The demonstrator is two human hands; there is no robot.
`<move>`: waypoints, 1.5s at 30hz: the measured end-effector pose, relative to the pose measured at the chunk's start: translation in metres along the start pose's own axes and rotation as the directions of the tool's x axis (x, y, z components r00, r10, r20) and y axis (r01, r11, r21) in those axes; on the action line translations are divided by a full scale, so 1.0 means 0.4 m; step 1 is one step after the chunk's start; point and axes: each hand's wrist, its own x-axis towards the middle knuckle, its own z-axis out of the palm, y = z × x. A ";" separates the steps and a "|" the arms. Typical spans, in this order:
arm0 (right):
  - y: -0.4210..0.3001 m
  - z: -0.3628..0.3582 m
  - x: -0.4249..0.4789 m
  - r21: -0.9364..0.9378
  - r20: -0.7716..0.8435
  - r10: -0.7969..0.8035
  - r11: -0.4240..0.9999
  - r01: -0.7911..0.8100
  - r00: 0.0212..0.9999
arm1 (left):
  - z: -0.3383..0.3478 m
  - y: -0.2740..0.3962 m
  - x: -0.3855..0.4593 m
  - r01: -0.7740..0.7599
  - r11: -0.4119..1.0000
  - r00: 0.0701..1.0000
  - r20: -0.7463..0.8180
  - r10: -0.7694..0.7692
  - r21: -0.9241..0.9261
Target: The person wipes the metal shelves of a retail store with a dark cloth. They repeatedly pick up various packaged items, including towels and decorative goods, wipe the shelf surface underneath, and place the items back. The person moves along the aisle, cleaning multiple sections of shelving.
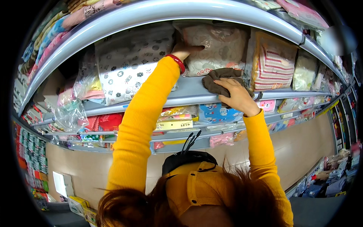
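Observation:
My left hand [185,51] reaches into the shelf, at the gap between a white patterned textile package [127,65] and a clear-bagged pale package [217,46]. One digit lies across the front of the bagged package; the other fingers are in shadow, so their grip is hidden. Under my right hand [236,96] is a crumpled dark brown cloth [217,81], pressed onto the grey shelf board [192,86] near its front rail. A bagged textile with red and white stripes [275,68] stands just right of the cloth.
An upper shelf rail [170,10] arches over both arms. Lower shelves hold a blue printed package [219,113] and a yellow box [175,124]. A crumpled clear plastic bag [71,115] hangs over the rail at left. Folded clothes [326,176] lie at lower right, beyond the tiled floor [306,147].

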 end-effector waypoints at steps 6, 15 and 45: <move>0.008 0.005 -0.010 0.007 0.034 0.021 1.000 -0.021 0.999 | 0.035 0.043 -0.007 0.202 0.967 0.969 -0.109 -0.220 -0.158; 0.006 0.015 -0.002 0.000 0.045 -0.012 1.000 0.012 0.999 | -0.079 0.166 -0.121 0.072 0.611 0.983 -0.048 -0.178 -0.788; 0.035 0.022 0.228 -0.407 0.400 0.209 0.913 -0.032 0.892 | -0.518 0.006 -1.014 -0.258 0.880 0.571 -0.797 -0.194 -0.399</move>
